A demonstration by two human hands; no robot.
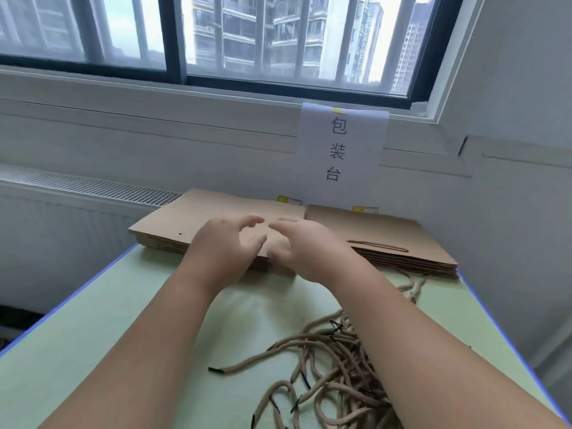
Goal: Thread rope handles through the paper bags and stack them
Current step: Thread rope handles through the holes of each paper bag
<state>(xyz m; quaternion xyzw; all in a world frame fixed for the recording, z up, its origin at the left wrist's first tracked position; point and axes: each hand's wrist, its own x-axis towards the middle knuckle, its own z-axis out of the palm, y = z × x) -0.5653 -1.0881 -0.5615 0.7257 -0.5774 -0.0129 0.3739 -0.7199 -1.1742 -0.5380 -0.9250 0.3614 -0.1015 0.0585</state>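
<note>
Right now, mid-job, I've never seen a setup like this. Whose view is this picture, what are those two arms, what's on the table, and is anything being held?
There is no machine here. A person works with bare hands, and the single picture comes from a camera worn on their head, looking forward and down. The left hand and right hand reach over the left stack of flat paper bags. The left hand's fingers are loosely curled and hold nothing. The right hand's fingers are too blurred to judge. The right stack shows a rope handle on its top bag. Loose ropes lie in a pile on the green table, nearer the person.
</note>
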